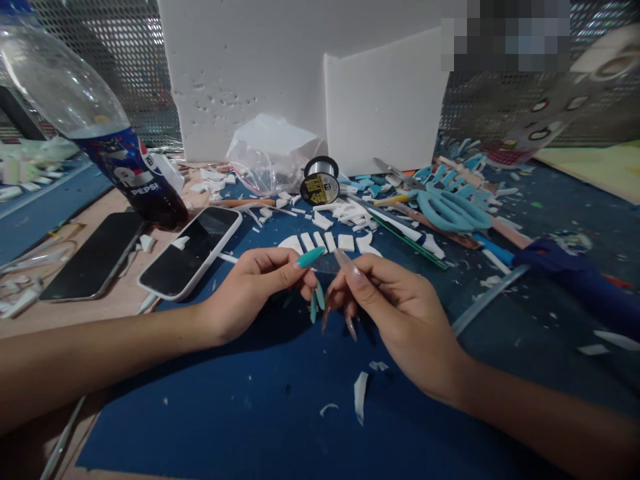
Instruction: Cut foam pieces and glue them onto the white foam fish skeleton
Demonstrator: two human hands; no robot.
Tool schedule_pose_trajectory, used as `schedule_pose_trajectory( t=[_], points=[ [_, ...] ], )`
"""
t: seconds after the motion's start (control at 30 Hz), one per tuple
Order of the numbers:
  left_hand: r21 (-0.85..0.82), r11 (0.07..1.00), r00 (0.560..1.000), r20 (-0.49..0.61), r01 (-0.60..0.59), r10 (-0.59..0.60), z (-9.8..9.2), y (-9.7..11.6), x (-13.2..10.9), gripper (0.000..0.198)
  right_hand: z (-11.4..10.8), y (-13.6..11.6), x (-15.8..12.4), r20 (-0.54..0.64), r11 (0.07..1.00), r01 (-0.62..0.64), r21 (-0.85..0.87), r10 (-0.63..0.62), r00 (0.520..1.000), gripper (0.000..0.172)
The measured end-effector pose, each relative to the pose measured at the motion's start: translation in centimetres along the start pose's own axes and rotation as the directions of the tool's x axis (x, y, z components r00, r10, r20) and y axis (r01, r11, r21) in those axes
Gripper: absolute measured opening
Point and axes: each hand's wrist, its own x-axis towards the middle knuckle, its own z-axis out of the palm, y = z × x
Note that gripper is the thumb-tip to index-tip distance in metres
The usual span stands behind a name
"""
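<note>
My left hand (273, 277), with long turquoise nails, pinches thumb against forefinger above the blue mat (210, 413). Facing it from the right, my right hand (393, 297), with long glossy nude nails, is closed in a similar pinch. The fingertips are a small gap apart, and a faint thin clear line (325, 270) appears to span it; its ends are hidden in the fingers. Just beyond lies a curved row of cut white foam pieces (345, 243). Farther back a spool of clear line (321, 181) stands on its edge.
Left are a Pepsi bottle (135, 173), a dark phone (95, 257) and a white-cased phone (193, 253). Blue-handled scissors (453, 210), a dark blue glue-gun-like tool (575, 283) and foam scraps lie right. White foam boards (385, 107) and a clear plastic bag (273, 153) stand behind.
</note>
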Motion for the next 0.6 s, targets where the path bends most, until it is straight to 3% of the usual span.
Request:
schedule_pose_trajectory(
  t=[0.6],
  points=[
    [0.072,0.996,0.999,0.002,-0.046,0.046,0.57,-0.03,0.04,0.018,-0.07,0.23,-0.18,-0.022,0.995,0.006,-0.095,-0.008,1.0,0.021]
  ],
)
